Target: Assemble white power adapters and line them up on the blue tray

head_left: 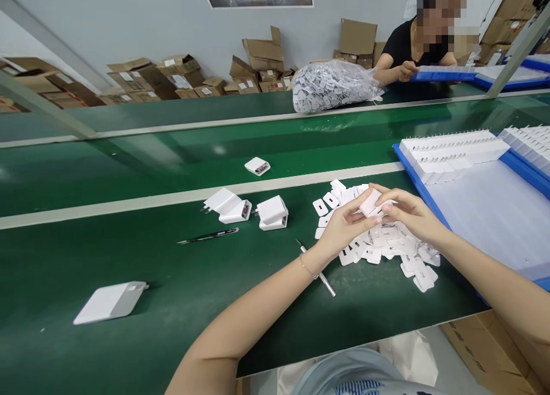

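Both hands meet over a heap of flat white cover plates [389, 234], many with a small slot. My left hand [346, 220] is closed round a white charger housing [370, 204]. At its other end, my right hand [406, 208] pinches a slotted white piece against the housing; fingers hide part of the joint. Beneath my left wrist lies a silver craft knife [326, 283]. Black tweezers [208, 236] rest farther left. Near them are white chargers [272, 212], some stacked, with open ends showing parts inside. Another white charger [110, 302] lies alone at the lower left.
A blue tray [421, 191] with rows of white chargers [451, 148] stands at the right. One charger [258, 165] sits on the green belt. Beyond are a clear bag of white parts [330, 88] and a co-worker [412, 51] holding a tray. Cardboard boxes [141, 79] line the wall.
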`<action>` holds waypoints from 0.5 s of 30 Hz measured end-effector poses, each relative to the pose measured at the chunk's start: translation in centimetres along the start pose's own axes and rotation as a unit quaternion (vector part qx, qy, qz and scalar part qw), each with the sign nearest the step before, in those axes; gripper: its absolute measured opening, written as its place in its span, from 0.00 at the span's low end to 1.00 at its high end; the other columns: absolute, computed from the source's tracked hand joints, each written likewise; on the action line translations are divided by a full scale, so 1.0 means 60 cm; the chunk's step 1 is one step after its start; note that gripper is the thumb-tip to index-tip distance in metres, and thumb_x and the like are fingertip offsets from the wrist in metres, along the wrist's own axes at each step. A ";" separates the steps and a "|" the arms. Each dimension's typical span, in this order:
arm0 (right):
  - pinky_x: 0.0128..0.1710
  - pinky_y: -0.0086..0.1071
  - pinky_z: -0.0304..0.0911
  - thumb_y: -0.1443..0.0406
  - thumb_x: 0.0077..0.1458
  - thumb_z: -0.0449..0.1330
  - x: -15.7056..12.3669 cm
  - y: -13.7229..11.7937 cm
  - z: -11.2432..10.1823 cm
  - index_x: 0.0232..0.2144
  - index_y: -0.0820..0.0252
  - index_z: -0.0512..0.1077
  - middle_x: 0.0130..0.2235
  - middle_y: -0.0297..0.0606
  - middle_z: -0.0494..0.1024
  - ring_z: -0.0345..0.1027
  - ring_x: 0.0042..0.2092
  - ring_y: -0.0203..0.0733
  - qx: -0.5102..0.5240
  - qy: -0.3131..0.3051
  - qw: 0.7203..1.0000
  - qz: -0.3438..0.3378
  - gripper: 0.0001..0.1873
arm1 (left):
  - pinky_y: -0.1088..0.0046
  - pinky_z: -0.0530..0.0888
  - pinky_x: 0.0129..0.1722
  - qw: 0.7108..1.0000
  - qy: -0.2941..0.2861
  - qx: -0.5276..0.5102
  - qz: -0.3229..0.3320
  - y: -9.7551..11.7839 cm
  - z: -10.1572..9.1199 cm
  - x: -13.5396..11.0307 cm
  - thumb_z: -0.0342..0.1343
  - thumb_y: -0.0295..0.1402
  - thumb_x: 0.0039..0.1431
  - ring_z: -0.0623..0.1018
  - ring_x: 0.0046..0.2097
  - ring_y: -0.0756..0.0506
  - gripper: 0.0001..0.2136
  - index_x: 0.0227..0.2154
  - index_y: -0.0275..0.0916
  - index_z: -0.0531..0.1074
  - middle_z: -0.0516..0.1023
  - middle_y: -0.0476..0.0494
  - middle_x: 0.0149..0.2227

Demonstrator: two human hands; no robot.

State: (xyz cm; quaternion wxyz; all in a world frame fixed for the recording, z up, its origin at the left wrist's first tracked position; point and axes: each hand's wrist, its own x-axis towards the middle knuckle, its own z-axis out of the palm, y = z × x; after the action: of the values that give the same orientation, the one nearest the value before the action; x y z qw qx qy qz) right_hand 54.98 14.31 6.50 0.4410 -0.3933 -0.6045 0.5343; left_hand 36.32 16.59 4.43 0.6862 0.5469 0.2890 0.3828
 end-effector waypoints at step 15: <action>0.49 0.40 0.75 0.53 0.58 0.62 -0.005 -0.007 0.008 0.35 0.55 0.71 0.63 0.41 0.66 0.46 0.71 0.50 -0.010 0.013 1.000 0.009 0.13 | 0.55 0.70 0.61 1.000 0.015 -0.010 0.004 -0.008 -0.001 0.002 0.68 0.37 0.52 0.65 0.67 0.34 0.31 0.60 0.46 0.68 0.57 0.42 0.70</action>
State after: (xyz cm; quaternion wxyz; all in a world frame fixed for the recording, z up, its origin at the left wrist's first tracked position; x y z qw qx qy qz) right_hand 54.62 13.86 6.89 0.4396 -0.4100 -0.6005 0.5273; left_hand 36.41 16.67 3.92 0.6860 0.5352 0.2928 0.3966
